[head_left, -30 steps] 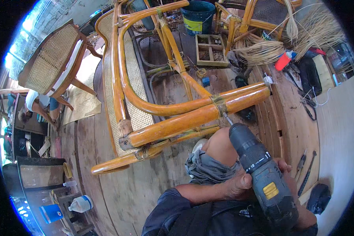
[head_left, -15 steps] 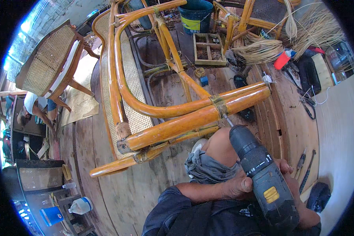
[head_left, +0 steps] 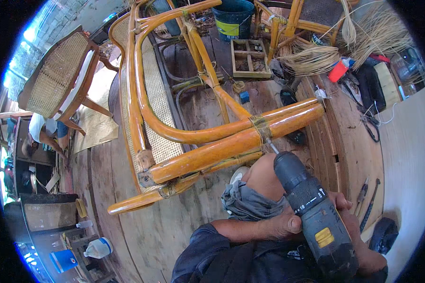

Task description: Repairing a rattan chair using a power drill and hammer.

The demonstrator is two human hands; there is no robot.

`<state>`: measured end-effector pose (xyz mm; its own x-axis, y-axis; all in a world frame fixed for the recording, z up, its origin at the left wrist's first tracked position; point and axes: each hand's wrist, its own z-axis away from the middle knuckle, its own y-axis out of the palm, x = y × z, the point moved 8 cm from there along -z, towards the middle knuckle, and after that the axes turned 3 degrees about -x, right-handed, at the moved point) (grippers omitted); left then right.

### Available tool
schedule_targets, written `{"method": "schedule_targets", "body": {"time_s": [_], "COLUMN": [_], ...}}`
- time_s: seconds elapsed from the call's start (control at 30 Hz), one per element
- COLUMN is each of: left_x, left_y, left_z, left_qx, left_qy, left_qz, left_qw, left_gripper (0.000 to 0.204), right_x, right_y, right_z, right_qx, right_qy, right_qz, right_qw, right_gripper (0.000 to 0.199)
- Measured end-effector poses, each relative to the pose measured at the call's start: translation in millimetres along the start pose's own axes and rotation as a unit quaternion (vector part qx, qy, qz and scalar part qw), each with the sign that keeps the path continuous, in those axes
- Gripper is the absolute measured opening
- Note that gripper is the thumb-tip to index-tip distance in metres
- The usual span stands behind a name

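Note:
Both of my hands are on a black cordless drill (head_left: 316,217). My left hand (head_left: 288,225) is closed against its left side, thumb showing. On its right side my right hand (head_left: 343,202) is wrapped round, most of its fingers hidden under the body. The thin bit (head_left: 272,145) points at the bound joint (head_left: 262,129) of a glossy rattan chair frame (head_left: 212,153), its tip at the edge of the binding. Whether the tip has entered the cane, I cannot tell. The frame lies on its side, with woven cane panels (head_left: 160,101) behind it.
A cane-backed wooden chair (head_left: 56,78) stands at the left, a person (head_left: 45,134) beyond it. At the back are a dark bucket (head_left: 232,21), a divided wooden box (head_left: 251,74) and rattan coils (head_left: 307,61). Hand tools (head_left: 366,203) lie at right on the plank floor (head_left: 118,226).
The drill's body has shifted very slightly left, its bit staying at the same binding. Both hands keep their hold. The chair frame looks unchanged.

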<state>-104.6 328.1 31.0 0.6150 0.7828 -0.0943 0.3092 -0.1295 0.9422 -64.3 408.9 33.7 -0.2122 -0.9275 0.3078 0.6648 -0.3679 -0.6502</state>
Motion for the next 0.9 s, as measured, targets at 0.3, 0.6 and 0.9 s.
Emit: {"method": "schedule_targets", "body": {"time_s": [0.3,0.6,0.9], "left_x": [3,-2,2], "left_y": [-2,0,0], "left_z": [-1,-4,-5], "left_qx": [0.035,0.054,0.066], "left_qy": [0.044,0.058,0.047], "left_qz": [0.007,-0.020,0.021], "left_qw": [0.998,0.997,0.996], "left_gripper": [0.087,0.084,0.084], "right_x": [14,-2,1], "right_y": [-14,-5,-11], "right_z": [5,3,-2], "right_qx": [-0.073,-0.008,-0.017], "right_qy": [-0.055,0.140,0.040], "right_qz": [-0.050,-0.393,-0.036], "right_qw": [0.995,0.909,0.998], "right_gripper": [0.049,0.049,0.043]}}
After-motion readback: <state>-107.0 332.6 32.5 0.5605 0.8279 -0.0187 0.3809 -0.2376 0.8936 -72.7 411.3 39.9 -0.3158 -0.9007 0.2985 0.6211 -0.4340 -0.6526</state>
